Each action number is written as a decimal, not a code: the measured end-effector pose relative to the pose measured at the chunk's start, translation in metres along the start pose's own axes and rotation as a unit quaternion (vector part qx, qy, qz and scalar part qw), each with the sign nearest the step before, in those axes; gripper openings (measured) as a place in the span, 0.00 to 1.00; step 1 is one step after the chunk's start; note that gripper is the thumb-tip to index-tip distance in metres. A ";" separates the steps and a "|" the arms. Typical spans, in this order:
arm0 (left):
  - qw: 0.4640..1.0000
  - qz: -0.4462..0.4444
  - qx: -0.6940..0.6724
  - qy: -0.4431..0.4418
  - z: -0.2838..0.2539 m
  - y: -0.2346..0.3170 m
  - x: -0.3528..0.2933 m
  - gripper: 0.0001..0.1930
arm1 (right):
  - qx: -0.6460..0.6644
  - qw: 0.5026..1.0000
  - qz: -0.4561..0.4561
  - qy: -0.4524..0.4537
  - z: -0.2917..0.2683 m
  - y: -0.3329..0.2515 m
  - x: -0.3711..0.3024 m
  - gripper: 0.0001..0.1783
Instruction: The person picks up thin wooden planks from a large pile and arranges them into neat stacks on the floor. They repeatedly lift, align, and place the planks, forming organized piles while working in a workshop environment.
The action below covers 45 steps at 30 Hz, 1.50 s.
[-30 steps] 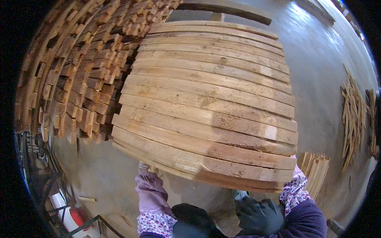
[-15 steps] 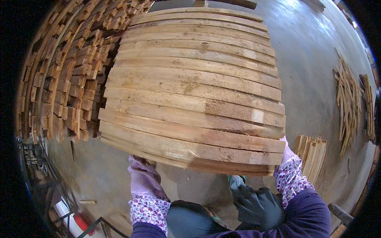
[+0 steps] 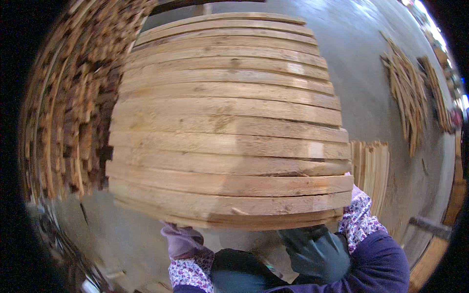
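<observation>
While plank stack [image 3: 229, 127] fills view, right hand [image 3: 317, 251] grips underneath; left hand hidden.

Right gloved hand [image 3: 316, 251] raised, left hand hidden.

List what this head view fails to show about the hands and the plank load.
- Left hand: fingers hidden under the stack of planks; grip cannot be told.
- Right hand: gloved, fingertips covered by the stack's lower edge.
- Underside of the stack: out of sight.
- Timber pile at left: blurred and bent by the fisheye rim.
</observation>
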<state>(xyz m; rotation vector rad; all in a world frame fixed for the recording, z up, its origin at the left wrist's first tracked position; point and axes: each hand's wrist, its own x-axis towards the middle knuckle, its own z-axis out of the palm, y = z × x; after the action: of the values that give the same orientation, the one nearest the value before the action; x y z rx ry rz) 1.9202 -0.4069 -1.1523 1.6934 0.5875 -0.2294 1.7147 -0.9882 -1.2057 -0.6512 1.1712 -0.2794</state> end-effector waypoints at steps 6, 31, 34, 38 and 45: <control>0.998 0.029 0.058 -0.022 0.046 0.020 0.028 0.30 | 0.055 0.998 -0.021 -0.002 0.020 0.012 0.013 0.21; 0.881 0.208 0.216 -0.366 0.362 0.178 0.160 0.33 | 0.147 0.958 -0.146 0.199 -0.003 -0.016 0.006 0.20; 0.863 0.207 0.235 -0.397 0.389 0.188 0.158 0.33 | 0.162 0.948 -0.130 0.241 -0.015 0.015 -0.023 0.20; 0.846 0.192 0.262 -0.423 0.432 0.218 0.159 0.34 | 0.173 0.928 -0.067 0.323 -0.026 0.071 -0.115 0.20; 0.822 0.156 0.306 -0.455 0.496 0.221 0.172 0.35 | 0.187 0.891 0.017 0.414 -0.006 0.091 -0.178 0.20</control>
<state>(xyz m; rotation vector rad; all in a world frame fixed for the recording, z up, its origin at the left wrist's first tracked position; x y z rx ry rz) 2.2610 -0.8629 -1.1482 1.9808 -0.5457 -1.0006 1.6301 -0.8251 -1.1271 -0.1447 1.8742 -0.7842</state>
